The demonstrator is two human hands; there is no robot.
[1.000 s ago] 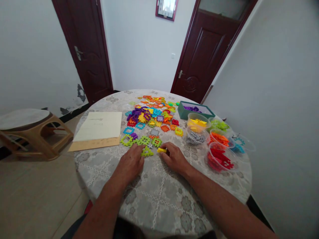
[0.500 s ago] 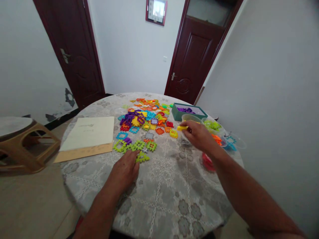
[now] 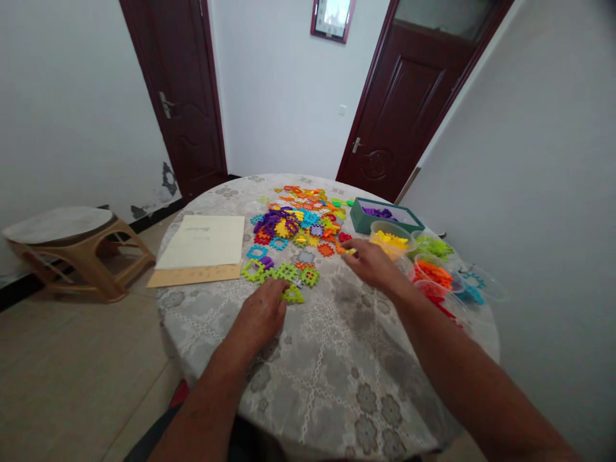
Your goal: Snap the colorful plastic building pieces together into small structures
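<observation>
My left hand [image 3: 264, 309] rests on the near edge of the pile, fingers loosely spread over light-green interlocking plastic pieces [image 3: 292, 294]. Some of its fingertips are hidden. At the pile's right side, my right hand [image 3: 369, 262] reaches with thumb and index finger apart around a yellow gear-edged piece [image 3: 351, 251], which the hand partly covers. Close by lies an orange piece [image 3: 326, 249]. Just beyond the right hand stands a clear tub of yellow pieces [image 3: 392, 241]. Purple pieces [image 3: 276, 220] lie heaped in the mixed pile.
Sorted pieces fill a green box [image 3: 360, 219] with purple ones and tubs of green [image 3: 432, 247], orange [image 3: 433, 274] and red [image 3: 440, 301]. Blue pieces [image 3: 473, 292] lie at the far right. Paper sheets [image 3: 205, 242] lie left. A stool [image 3: 91, 256] stands beside the round table.
My right hand has moved from beside the tub down to the pile's right edge; the yellow piece it held no longer shows in its fingers. My left hand stays on the green pieces. The view has shifted left.
</observation>
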